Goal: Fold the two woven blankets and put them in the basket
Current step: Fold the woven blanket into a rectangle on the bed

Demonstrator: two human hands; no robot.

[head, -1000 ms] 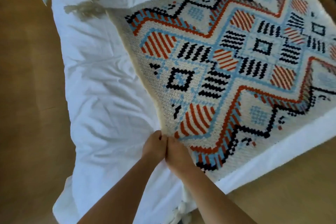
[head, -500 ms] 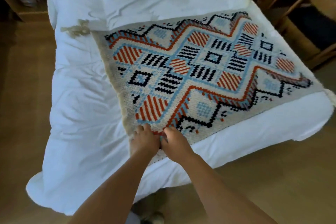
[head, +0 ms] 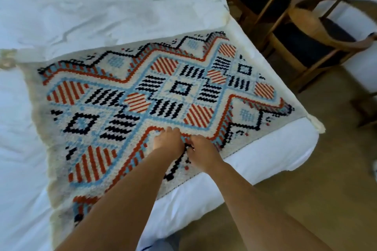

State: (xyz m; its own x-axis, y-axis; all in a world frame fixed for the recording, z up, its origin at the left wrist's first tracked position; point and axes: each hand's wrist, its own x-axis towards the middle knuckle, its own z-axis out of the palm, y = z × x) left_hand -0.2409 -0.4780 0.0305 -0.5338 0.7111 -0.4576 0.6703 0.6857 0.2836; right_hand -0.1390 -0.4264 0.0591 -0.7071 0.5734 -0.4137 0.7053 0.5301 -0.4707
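One woven blanket [head: 126, 96], cream with red, light blue and black geometric patterns, lies spread flat across the corner of a white bed [head: 81, 6]. A tassel [head: 8, 59] sticks out from its far left corner. My left hand [head: 167, 141] and my right hand [head: 202, 153] sit side by side on the blanket a little in from its near edge, knuckles up. Their fingers curl down into the weave, pinching the fabric between them. No second blanket and no basket are in view.
White crumpled bedding covers the bed around the blanket. Two wooden chairs with dark seats [head: 314, 43] stand at the upper right, close to the bed's corner. Tan floor [head: 306, 199] runs along the bed's near and right side.
My hands have gone from the blanket's near corner to a spot further in along its near edge. The view has swung right, bringing the chairs into sight.
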